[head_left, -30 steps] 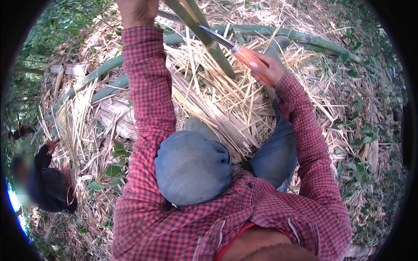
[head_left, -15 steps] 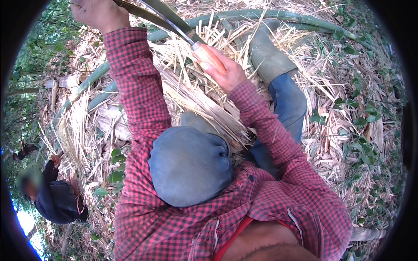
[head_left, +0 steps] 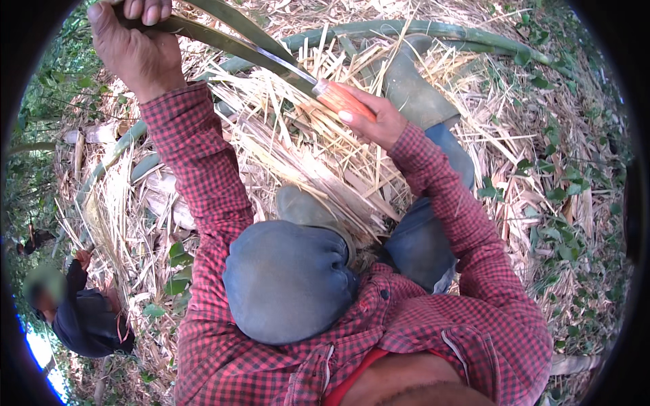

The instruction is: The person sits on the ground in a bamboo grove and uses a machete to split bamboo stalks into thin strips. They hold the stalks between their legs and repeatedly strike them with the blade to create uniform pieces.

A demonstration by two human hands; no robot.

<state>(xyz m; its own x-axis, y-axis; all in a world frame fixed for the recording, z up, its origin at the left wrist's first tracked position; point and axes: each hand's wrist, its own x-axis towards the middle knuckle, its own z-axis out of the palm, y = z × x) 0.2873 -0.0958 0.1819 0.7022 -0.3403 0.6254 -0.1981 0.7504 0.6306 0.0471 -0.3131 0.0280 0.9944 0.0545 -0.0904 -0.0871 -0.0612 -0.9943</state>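
Observation:
My left hand [head_left: 139, 51] is closed around a long green strip [head_left: 213, 39], apparently split bamboo, at the top left. A second strip [head_left: 237, 24] runs just above it, and the two come together toward my right hand. My right hand [head_left: 379, 118] grips the orange wooden handle of a knife [head_left: 345, 101]. Its narrow shiny blade points up and left, lying in the fork between the strips. The far end of the blade is hidden, and the strips run out past the top edge.
Pale shavings and splinters [head_left: 318, 155] cover the ground between my boots [head_left: 413, 88]. Green bamboo poles [head_left: 379, 28] lie across the far side and the left. My bent knee [head_left: 291, 281] is in front. Another person [head_left: 91, 314] sits low at the left. Leafy plants [head_left: 569, 183] grow at the right.
My left hand has come lower and slightly left, bringing its fingers and more of the strips into view. My right hand has moved right and slightly nearer with the knife.

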